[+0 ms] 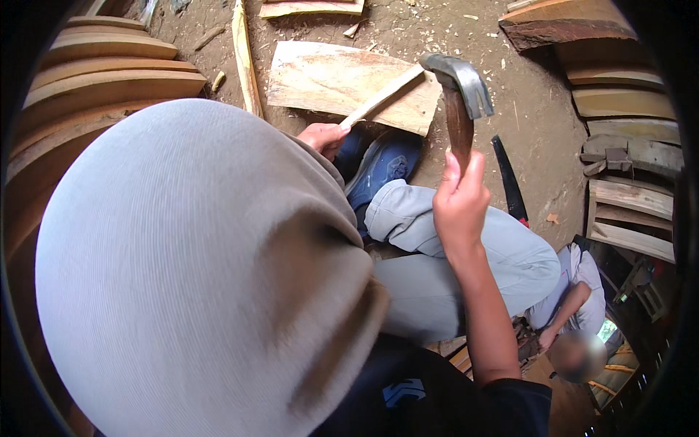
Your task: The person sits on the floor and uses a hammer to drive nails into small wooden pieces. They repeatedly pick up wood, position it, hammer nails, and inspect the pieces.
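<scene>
My right hand [462, 197] grips the brown wooden handle of a claw hammer [458, 116], raised with its steel head uppermost. Low down near my shoes, my left hand [325, 139] is closed on one end of a narrow wooden stick [382, 96]. From there the stick slants up to the right over a pale, wide board [328, 76] on the ground. Its far end appears right beside the hammer head; whether the two touch I cannot tell. My grey-trousered knee covers much of the left side and hides part of my left arm.
A handsaw [509, 178] with a dark blade lies right of my feet. Stacked planks [109, 80] line the left, and more stacked wood [626, 109] the right. A long wood strip [246, 58] and shavings lie on the dirt floor. Another person [582, 291] bends over at lower right.
</scene>
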A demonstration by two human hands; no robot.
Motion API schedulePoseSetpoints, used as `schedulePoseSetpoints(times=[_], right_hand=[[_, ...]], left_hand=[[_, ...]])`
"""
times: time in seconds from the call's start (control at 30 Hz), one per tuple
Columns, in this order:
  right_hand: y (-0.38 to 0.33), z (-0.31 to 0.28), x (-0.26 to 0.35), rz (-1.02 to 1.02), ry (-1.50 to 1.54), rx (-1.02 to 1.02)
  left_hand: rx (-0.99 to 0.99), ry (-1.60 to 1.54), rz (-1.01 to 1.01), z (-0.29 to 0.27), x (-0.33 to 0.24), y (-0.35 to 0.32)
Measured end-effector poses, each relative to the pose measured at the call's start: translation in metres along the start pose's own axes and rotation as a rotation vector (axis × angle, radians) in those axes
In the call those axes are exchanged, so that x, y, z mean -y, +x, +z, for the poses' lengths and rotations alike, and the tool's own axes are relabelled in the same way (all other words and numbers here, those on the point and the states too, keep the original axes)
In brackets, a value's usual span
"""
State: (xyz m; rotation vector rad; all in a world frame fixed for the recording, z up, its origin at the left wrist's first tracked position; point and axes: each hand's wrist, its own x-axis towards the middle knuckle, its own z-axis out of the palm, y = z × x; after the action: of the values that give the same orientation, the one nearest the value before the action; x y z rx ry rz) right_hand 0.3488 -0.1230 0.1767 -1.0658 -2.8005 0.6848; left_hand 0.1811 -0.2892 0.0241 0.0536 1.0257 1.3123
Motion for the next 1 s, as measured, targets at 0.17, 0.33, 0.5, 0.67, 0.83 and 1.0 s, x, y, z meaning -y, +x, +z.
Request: schedulePoseSetpoints(times=[0.17,0.33,0.5,0.67,0.83,1.0], right_hand=[[0.004,0.006,-0.012,0.064,-0.161,0.163],[0.002,0.003,-0.008,-0.014,0.165,-0.14],[0.01,0.007,-0.022,0.072,0.0,0.089],[0.002,0.003,-0.024,0.178,0.165,0.062],[0.02,0.015,-0.024,0.123,0.087,0.0],[0.022,0.05,-0.04,-0.028,-0.096,-0.033]], left_hand=[[-0.005,-0.023,-0.009,-0.003,0.009,0.002],[0.031,-0.118,-0.065,0.0,0.0,-0.003],[0.066,-0.131,-0.073,-0.004,0.001,-0.001],[0.162,-0.001,0.035,0.001,-0.009,-0.01],[0.137,0.152,0.213,0.0,-0.013,-0.016],[-0.042,0.305,0.347,0.006,-0.027,-0.014]])
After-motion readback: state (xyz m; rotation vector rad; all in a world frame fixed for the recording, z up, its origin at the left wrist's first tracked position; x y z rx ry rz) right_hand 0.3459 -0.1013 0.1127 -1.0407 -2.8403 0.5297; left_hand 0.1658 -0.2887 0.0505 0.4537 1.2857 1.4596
